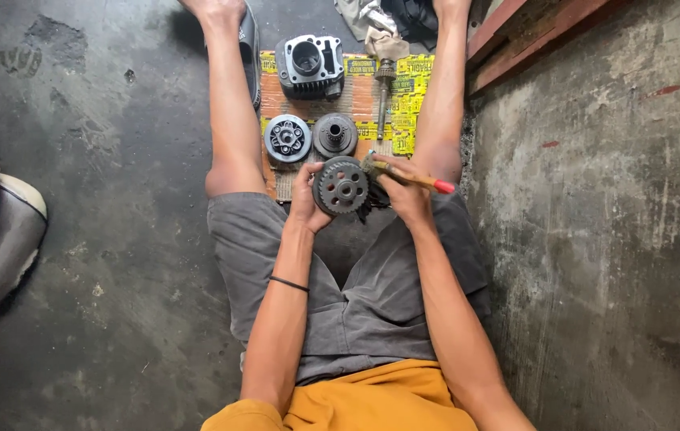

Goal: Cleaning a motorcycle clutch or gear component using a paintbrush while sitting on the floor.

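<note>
Gear (340,186) in left hand (305,203)

a rough, informal motorcycle repair spot, worked on the ground. the concrete floor (116,263) is stained with oil and grime, as is the wall (611,239) beside it. engine parts lie on a flattened cardboard sheet (404,104): a finned cylinder block (309,66), a clutch plate (287,138), a hub (335,134) and a shaft (384,88). a greasy rag (376,28) lies past them.
</note>
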